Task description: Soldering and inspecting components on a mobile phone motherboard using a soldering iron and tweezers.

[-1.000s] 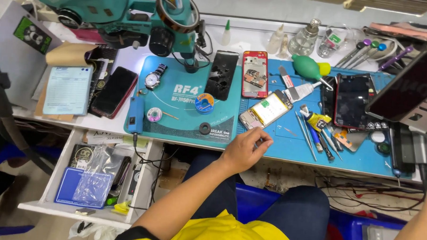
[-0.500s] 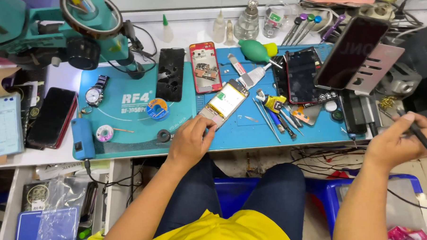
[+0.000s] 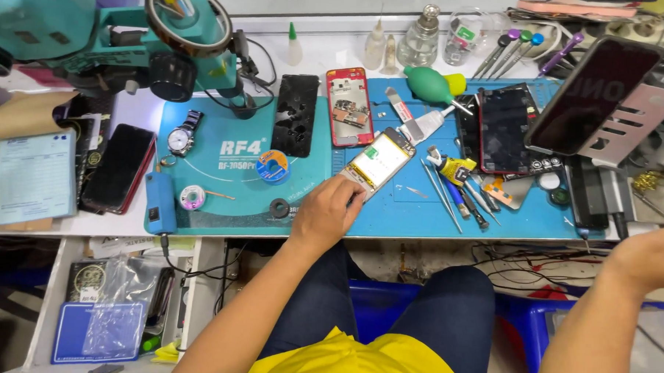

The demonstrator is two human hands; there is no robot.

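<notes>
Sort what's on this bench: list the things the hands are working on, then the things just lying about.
In hand:
left hand, fingers on the opened phone
right hand, off the bench edge; what it holds cannot be seen

Lying about:
red phone frame
wristwatch
green blower bulb
tweezers
black phone

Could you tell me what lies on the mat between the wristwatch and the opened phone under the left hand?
In the head view, a small solder spool lies between the wristwatch and the opened phone that the left hand touches.

Opened phone (image 3: 378, 163), yellow-white inside up, lying diagonal on blue mat, lower end under fingertips.
</notes>
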